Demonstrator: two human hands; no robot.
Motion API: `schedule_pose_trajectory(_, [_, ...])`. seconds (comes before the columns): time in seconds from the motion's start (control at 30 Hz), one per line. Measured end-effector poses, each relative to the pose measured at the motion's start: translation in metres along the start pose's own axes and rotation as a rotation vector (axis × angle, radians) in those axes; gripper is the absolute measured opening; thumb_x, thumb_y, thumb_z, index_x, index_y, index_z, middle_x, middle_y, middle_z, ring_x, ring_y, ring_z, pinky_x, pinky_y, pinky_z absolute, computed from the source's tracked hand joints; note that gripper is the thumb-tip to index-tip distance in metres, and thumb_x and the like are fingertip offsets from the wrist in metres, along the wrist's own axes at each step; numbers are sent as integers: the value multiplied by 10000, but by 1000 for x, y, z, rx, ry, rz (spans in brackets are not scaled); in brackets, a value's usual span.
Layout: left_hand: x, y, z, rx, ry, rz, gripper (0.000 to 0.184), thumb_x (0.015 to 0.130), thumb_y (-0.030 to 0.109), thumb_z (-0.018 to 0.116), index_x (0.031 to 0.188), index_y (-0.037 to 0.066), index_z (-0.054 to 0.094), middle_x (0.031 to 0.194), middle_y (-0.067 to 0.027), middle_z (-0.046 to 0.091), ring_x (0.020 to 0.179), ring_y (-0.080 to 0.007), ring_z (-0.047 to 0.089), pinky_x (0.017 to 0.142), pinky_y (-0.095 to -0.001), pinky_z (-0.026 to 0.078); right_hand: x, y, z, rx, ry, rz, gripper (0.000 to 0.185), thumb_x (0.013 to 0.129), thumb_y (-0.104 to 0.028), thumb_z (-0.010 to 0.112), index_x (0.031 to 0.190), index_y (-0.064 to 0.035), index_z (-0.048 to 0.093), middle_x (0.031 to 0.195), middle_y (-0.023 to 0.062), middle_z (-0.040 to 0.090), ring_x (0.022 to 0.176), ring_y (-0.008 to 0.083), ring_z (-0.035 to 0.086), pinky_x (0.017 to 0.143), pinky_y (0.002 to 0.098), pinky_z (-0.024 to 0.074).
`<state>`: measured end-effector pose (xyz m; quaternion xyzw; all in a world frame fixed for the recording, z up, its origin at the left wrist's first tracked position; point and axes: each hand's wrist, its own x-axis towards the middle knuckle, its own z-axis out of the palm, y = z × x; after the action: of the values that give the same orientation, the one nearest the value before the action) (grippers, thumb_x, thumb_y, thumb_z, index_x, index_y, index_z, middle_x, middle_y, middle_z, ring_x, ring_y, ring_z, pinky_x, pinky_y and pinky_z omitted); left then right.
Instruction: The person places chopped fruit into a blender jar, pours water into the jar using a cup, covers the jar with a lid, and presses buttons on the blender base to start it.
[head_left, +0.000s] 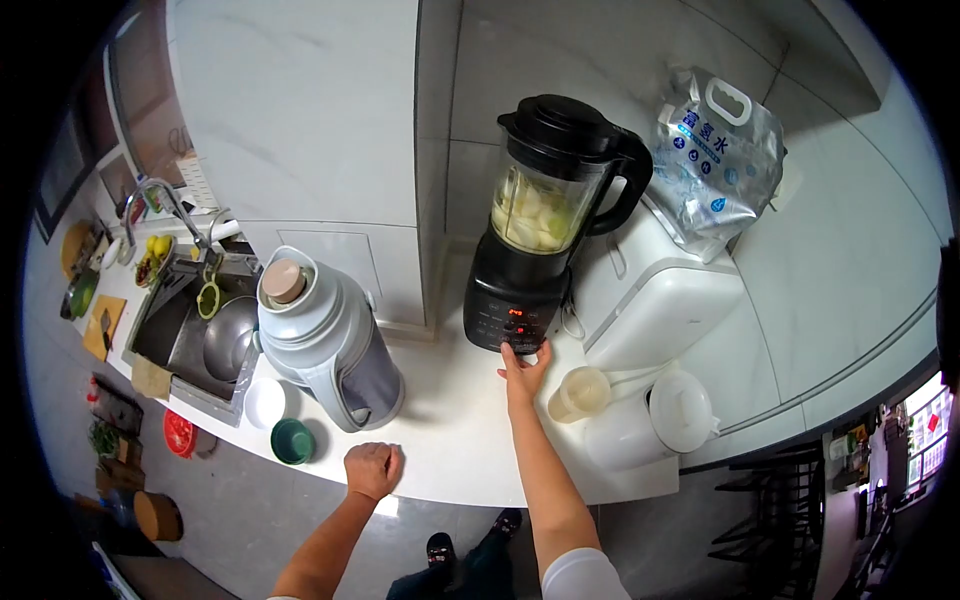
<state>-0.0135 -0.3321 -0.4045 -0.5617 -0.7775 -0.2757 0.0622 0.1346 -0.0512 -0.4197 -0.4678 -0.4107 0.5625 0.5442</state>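
Observation:
A black blender (512,312) stands upright on the white counter, its lid on and its clear jug (535,210) filled with pale yellow-green chunks. Red digits glow on its control panel. With fingers apart, my right hand (524,374) touches the lower edge of that panel and grips nothing. My left hand (373,470) is closed in a fist at the counter's front edge, with no object showing in it. Left of the blender stands a big grey-white thermos jug (350,350) with a pinkish stopper. A beige-lidded cup (580,392) is just right of my right hand.
A white pitcher (640,430) and a white appliance (655,310) with a silver water bag (720,160) on top stand at the right. At the left are a white bowl (267,402), a green cup (292,441) and a sink with a metal bowl (230,338).

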Motion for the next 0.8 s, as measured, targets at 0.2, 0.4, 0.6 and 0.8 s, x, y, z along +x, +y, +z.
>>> schedule_pose_trajectory(0.2, [1,3,-5,3,5,5,284,817,184,636,566,79,553,575,-112,583,542,-316,577,539,-440,448,-5,10,-12,79,-81,-11,913,805,-111,780,1482,-103,167,1493,83,281,1053,203,575,686,303,584])
schedule_pose_trajectory(0.4, [-1,0,-4,-25,2,6,287,828,188,625,571,75,564,589,-116,594,552,-319,581,550,-440,452,-94,1,-34,-163,-88,-233,795,797,-105,785,1434,-68,311,1445,113,345,1101,203,535,781,269,497])
schedule_pose_trajectory(0.6, [-2,-4,-2,-37,-48,-8,286,849,205,601,598,67,604,629,-127,624,582,-323,603,567,-439,465,-170,3,-96,-336,-10,-116,647,811,-120,772,1358,-77,429,1257,98,510,1077,193,558,764,282,476])
schedule_pose_trajectory(0.8, [1,-7,-7,-114,-75,5,281,869,233,587,652,63,638,677,-143,647,630,-338,620,604,-451,477,-143,-24,-135,-431,136,-156,781,760,-133,816,1396,-56,369,1340,128,462,1185,249,498,904,363,467])
